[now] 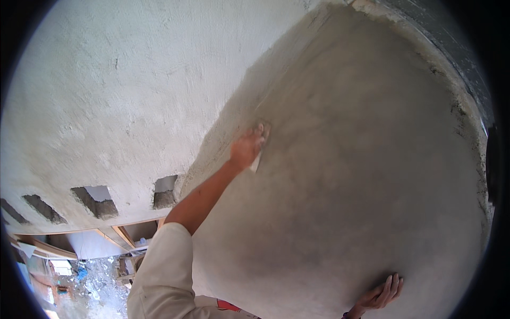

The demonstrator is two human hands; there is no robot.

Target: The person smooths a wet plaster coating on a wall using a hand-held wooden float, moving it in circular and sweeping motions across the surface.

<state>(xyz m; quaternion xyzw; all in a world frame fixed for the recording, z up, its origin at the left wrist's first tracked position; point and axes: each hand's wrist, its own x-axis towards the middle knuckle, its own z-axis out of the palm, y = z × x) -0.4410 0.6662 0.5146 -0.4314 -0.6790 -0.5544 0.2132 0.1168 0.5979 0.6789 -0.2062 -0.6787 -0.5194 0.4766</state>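
Note:
My left hand [246, 150] is closed around a plastering float [257, 161], a narrow, pale, flat tool lying against the wall. Under it spreads damp, dark grey plaster [329, 159], close to the slanting line where it meets a lighter, drier surface [133, 95]. Low on the right, my right hand [380, 295] rests on the same grey plaster with its fingers stretched out and no tool in it. A dark band circles that wrist.
Several rectangular holes [164, 192] pierce the pale wall at lower left. Beyond them are wooden frames [123, 237] and a debris-strewn floor [101, 282]. A rough, broken plaster edge [461, 103] runs down the right side, beside a dark grey surface [454, 40].

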